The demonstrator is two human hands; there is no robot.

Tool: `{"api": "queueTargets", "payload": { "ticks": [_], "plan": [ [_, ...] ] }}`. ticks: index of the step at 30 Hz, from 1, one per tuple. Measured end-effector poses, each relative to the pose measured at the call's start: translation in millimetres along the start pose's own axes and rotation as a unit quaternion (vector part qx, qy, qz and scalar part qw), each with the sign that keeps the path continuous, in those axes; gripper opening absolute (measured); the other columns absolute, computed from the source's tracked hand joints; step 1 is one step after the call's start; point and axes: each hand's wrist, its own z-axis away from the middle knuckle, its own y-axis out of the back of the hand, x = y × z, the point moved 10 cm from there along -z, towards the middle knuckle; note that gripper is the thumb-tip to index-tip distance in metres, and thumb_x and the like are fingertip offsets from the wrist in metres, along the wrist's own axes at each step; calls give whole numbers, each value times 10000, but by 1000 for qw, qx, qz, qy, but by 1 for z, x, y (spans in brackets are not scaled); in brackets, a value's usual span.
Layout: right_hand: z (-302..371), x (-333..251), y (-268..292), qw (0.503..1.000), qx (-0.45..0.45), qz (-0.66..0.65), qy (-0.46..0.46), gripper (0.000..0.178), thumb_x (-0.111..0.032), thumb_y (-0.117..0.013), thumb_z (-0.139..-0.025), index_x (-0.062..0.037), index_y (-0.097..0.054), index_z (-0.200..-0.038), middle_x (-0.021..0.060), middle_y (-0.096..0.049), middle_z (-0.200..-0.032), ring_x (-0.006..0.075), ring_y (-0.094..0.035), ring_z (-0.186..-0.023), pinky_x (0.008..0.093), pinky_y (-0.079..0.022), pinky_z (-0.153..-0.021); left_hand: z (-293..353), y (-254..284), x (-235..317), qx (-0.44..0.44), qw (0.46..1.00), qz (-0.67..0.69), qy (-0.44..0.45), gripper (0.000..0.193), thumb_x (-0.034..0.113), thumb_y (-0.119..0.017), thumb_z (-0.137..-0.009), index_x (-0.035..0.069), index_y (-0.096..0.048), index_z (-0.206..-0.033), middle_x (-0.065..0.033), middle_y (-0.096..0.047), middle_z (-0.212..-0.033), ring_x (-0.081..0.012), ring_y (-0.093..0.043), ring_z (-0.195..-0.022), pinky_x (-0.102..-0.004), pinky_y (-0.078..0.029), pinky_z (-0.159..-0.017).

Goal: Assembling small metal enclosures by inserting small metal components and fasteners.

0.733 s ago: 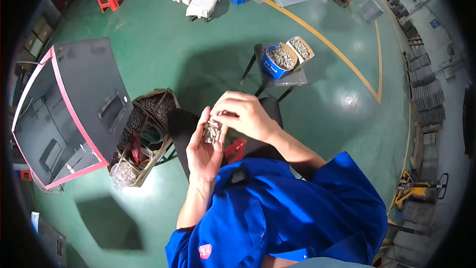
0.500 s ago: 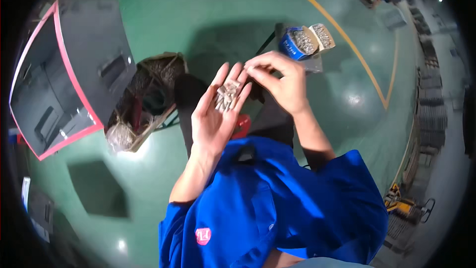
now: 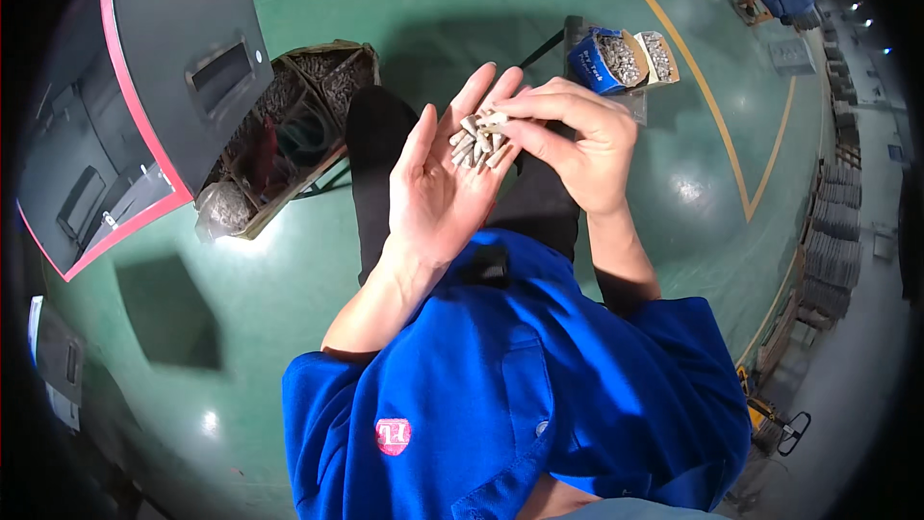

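From over here I see the left hand (image 3: pixel 438 197) palm up, fingers loosely spread, a shallow dish so the small pale pegs (image 3: pixel 469 147) likely won't roll off. The right hand (image 3: pixel 589 149) pinches one peg between thumb and forefinger; a blue box (image 3: pixel 587 67) stands beyond, seemingly kept handy

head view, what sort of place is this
Most likely a factory or workshop floor: there are yellow floor lines on a smooth green floor, stacks of flat pieces along the right side, and a blue box filled with small parts.
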Motion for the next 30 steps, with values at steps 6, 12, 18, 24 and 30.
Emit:
{"api": "queueTargets", "payload": {
  "ticks": [6,12,18,24,30],
  "plan": [
    [-3,5,-4,999,-8,31,9,250,-23,-727,-690,-50,-707,-938,58,-673,-814,176,-617,-707,280,-501,-632,-3,1,2,-2,1000,-18,-2,546,347,-325,-999,5,-297,-1424,-163,-316,-1471,-263,-360,-1329,-401,-261,-1122],
    [-14,-15,-27,972,-92,193,94,194,-73,-718,-680,-85,-697,-872,22,-603,-871,221,-539,-838,334,-464,-752,-3,5,-1,-63,995,72,33,568,378,-308,-998,-19,-323,-1404,-159,-413,-1401,-250,-413,-1285,-386,-298,-1099],
    [-13,-3,-29,976,-104,167,89,155,-70,-733,-664,-67,-692,-813,20,-621,-868,216,-544,-837,330,-465,-748,-4,10,2,-61,991,117,33,584,387,-312,-998,-34,-318,-1402,-166,-449,-1364,-249,-429,-1268,-383,-325,-1083],
    [-17,28,-10,997,-69,-18,-3,130,-66,-723,-738,-42,-702,-864,51,-660,-788,170,-558,-753,297,-463,-707,-10,10,5,22,999,48,14,596,361,-309,-1002,-55,-237,-1422,-195,-346,-1438,-279,-347,-1336,-415,-216,-1153],
    [-9,58,-3,978,-35,-147,-141,115,-73,-693,-808,-5,-695,-901,61,-668,-861,120,-604,-824,264,-475,-762,-9,6,5,9,997,69,18,623,385,-313,-998,-67,-228,-1417,-227,-327,-1437,-287,-329,-1346,-429,-193,-1161]
  ]
}}
